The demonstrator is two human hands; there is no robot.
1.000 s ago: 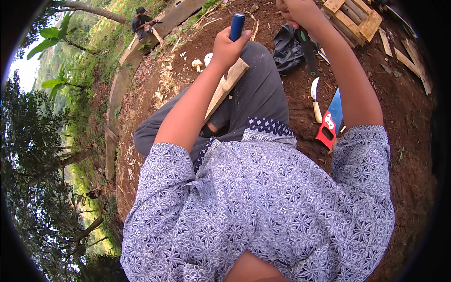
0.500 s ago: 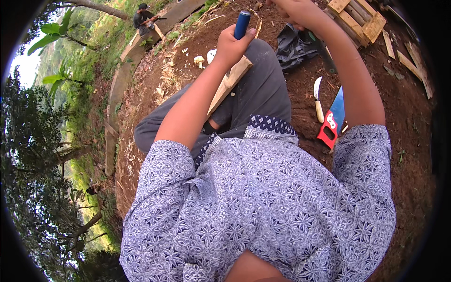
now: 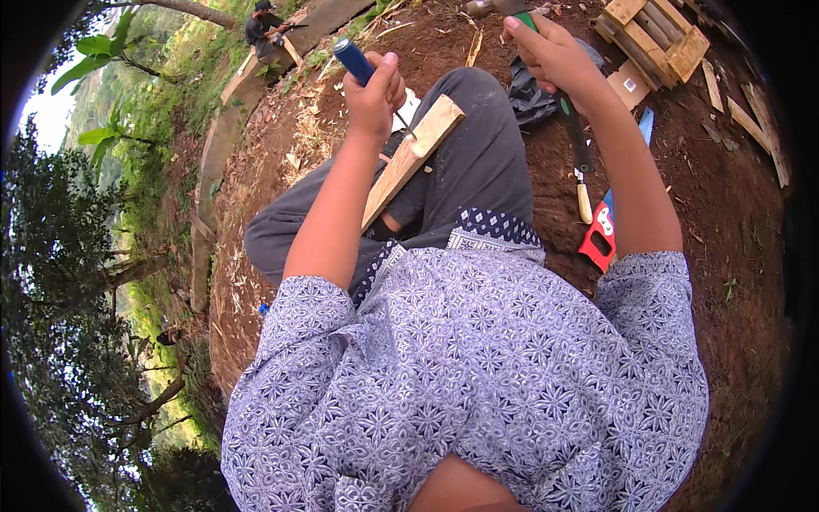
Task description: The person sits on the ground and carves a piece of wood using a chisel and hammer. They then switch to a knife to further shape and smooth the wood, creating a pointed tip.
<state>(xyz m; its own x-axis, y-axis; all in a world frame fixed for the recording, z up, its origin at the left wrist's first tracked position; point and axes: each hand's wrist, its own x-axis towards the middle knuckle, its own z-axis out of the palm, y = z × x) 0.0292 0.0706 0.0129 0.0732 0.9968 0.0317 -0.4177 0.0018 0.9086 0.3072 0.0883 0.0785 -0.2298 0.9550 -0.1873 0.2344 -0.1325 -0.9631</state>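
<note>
My left hand (image 3: 371, 98) is closed round the blue handle of a chisel (image 3: 354, 61). Its thin metal shaft slants down to a light wooden block (image 3: 415, 162), and the tip meets the wood beside a small cut. The block lies tilted across my crossed legs, its far end against my right thigh. In my right hand (image 3: 559, 55) is a hammer (image 3: 573, 128) with a green and black handle, gripped near the head. The hammer's head shows partly at the top edge, and its handle end hangs down toward the ground.
To the right lie a handsaw (image 3: 600, 235) with a red handle and a knife (image 3: 583, 200) with a pale handle. Beyond them are a black plastic bag (image 3: 531, 98) and stacked wood (image 3: 653, 38). Wood chips litter the soil; another person (image 3: 271, 32) sits at far left.
The chisel has tilted left, its shaft now showing against the block. My right hand has come lower and nearer, bringing the hammer's head into view.
</note>
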